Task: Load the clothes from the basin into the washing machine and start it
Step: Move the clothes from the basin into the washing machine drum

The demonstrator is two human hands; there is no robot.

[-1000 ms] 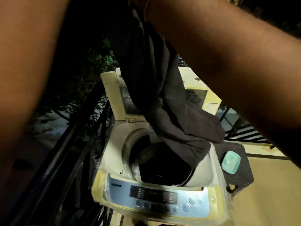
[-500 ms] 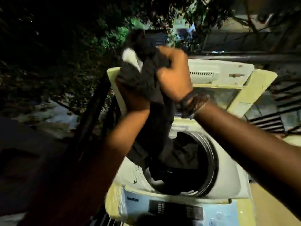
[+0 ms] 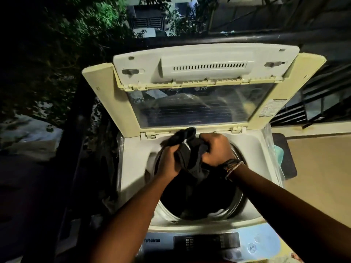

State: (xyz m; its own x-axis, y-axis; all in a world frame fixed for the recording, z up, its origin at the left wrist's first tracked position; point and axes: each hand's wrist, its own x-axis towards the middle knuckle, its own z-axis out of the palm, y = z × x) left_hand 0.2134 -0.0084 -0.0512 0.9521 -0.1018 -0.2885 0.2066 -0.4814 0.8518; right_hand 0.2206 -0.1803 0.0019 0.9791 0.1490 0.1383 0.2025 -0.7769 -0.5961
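A top-loading washing machine (image 3: 133, 168) stands in front of me with its lid (image 3: 199, 88) raised upright at the back. Both of my hands grip a dark grey garment (image 3: 191, 154) at the back rim of the drum opening (image 3: 205, 200). My left hand (image 3: 168, 163) holds its left side and my right hand (image 3: 216, 149) holds its right side. The cloth hangs down from my hands into the dark drum, where more clothing lies. The control panel (image 3: 207, 242) runs along the front edge. The basin is not in view.
A dark metal railing (image 3: 76, 149) runs along the left side of the machine and behind it. A dark stool top with a teal object (image 3: 279, 154) sits to the right of the machine. Beige floor (image 3: 319, 177) lies at the right. Trees and buildings stand beyond the railing.
My hands have come down with the garment from above the lid to the drum's back rim. More of the cloth now hangs inside the drum.
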